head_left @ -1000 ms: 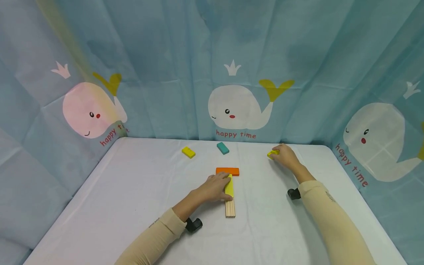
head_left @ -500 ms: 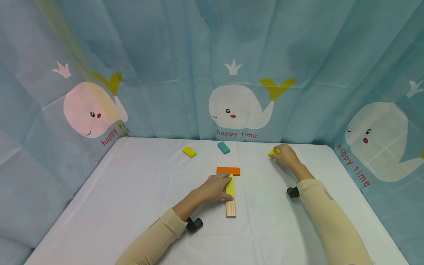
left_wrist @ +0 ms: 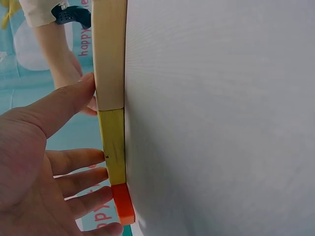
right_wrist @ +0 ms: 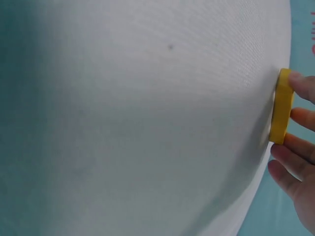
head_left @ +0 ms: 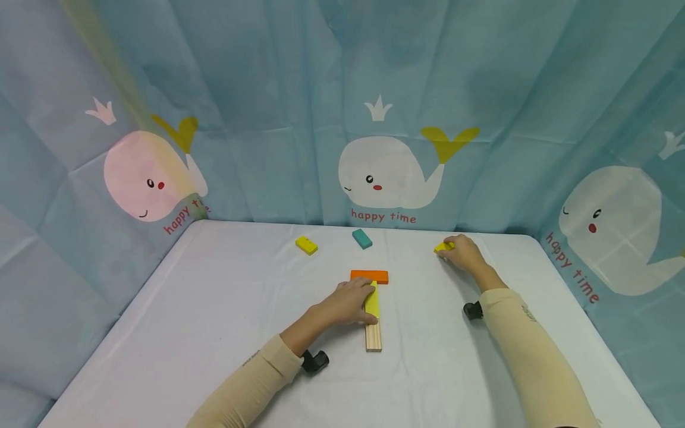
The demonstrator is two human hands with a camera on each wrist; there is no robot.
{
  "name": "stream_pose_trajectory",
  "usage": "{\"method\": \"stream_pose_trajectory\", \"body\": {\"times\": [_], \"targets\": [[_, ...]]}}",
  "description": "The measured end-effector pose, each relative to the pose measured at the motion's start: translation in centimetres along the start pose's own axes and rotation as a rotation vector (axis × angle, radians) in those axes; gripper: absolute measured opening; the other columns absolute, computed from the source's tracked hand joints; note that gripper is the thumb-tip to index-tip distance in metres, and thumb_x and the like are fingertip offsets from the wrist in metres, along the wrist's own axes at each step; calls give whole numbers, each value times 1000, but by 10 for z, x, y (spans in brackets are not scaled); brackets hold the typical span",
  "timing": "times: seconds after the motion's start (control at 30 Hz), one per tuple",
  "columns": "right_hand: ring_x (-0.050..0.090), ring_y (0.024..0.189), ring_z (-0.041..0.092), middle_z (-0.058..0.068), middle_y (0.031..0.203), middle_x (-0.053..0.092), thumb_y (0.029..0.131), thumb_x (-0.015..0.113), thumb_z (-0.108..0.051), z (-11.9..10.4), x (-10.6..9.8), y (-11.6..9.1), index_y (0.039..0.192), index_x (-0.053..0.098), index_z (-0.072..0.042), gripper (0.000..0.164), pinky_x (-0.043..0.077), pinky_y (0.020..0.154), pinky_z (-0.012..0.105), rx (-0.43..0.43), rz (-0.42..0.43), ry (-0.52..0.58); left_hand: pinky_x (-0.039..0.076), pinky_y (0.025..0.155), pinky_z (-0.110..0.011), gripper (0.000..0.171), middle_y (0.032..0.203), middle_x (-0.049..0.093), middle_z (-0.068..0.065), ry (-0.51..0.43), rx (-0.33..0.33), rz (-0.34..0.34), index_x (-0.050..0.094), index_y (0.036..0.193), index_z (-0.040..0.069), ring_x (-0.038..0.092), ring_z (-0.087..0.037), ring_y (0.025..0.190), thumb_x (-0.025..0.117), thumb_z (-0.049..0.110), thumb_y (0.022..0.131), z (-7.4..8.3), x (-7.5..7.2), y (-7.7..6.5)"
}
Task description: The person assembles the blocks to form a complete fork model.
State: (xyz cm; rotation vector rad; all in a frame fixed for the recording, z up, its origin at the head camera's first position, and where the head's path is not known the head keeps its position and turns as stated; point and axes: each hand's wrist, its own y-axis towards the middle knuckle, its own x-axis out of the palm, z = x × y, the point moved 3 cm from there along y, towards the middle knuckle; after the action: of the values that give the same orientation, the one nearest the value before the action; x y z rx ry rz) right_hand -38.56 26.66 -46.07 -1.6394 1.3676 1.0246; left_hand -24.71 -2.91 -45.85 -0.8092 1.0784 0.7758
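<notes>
Near the middle of the table in the head view, an orange block (head_left: 370,277) lies crosswise, with a yellow block (head_left: 371,300) and a plain wood block (head_left: 373,339) in a line below it. My left hand (head_left: 346,304) rests on this row. In the left wrist view its straight fingers touch the yellow block (left_wrist: 113,147) and the orange block (left_wrist: 123,204), while the thumb is on the wood block (left_wrist: 109,59). At the back right, my right hand (head_left: 464,252) pinches another yellow block (head_left: 442,247). In the right wrist view this yellow block (right_wrist: 281,108) stays low over the tablecloth.
Toward the back of the white-covered table (head_left: 241,285) lie one more yellow block (head_left: 307,245) and a teal block (head_left: 362,239). A blue curtain (head_left: 273,172) with whale prints closes off the back and sides.
</notes>
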Motion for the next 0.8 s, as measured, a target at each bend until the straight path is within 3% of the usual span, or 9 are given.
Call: {"method": "stream_pose_trajectory", "body": {"times": [0.27, 0.8], "targets": [[51, 118, 44, 32, 131, 54, 92, 64, -22, -5, -4, 2, 129, 55, 11, 50, 42, 103, 55, 25, -33, 2, 29, 118, -44, 75, 155, 38, -6, -33, -15, -4, 51, 141, 12, 34, -21, 144, 76, 48, 80, 0, -1, -1], [50, 121, 43, 30, 133, 52, 92, 65, -20, -4, -3, 5, 130, 55, 11, 50, 40, 106, 54, 86, -48, 40, 31, 117, -44, 76, 152, 41, -7, -66, -21, -14, 50, 142, 11, 38, -23, 141, 76, 48, 80, -1, -1, 2]]}}
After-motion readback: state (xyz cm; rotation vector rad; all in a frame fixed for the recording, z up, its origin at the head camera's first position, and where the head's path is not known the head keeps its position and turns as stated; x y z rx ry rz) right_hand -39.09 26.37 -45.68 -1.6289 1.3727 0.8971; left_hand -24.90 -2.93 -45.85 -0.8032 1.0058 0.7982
